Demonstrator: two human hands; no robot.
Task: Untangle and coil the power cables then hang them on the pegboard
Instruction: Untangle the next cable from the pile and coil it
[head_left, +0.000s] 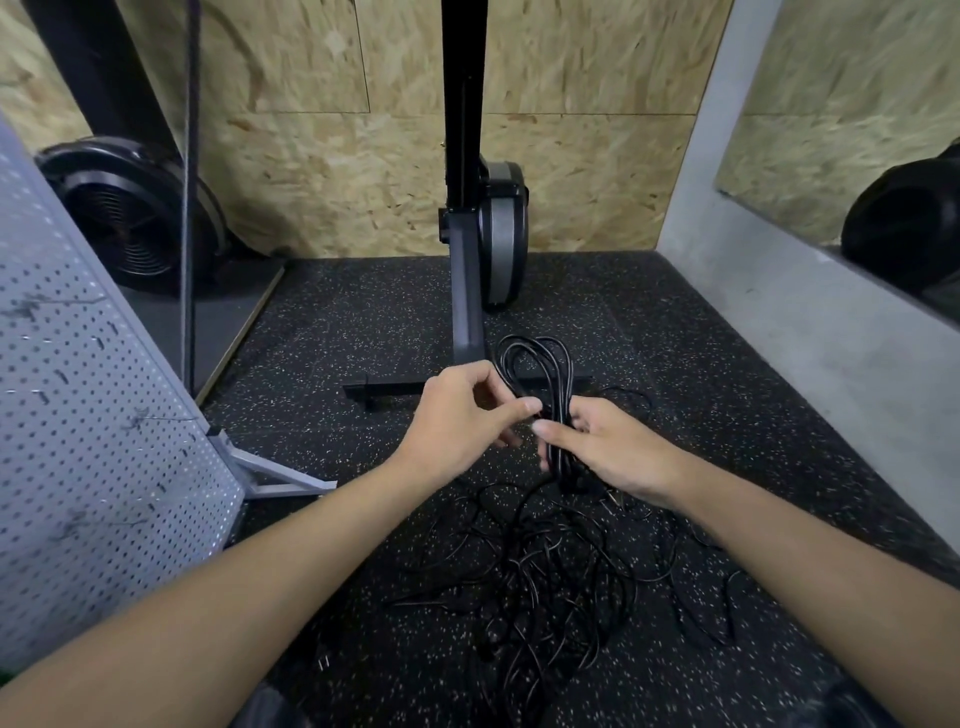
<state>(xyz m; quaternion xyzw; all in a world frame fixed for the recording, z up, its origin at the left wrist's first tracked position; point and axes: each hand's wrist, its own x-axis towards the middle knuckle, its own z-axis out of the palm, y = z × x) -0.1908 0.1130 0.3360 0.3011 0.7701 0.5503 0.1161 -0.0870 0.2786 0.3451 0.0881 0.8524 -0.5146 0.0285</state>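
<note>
My right grip (613, 447) clasps the coil (535, 364) to keep its loops gathered, while my left grip (457, 415) pinches a strand (540, 410) for wrapping.

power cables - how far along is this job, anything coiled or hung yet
Early. One coiled cable is gathered into loops in the right hand, which grips it while the left hand pinches a strand, so that coil is the step in hand. A tangled pile of cables lies on the floor, not yet sorted. No cable hangs on the visible part of the pegboard.
</note>
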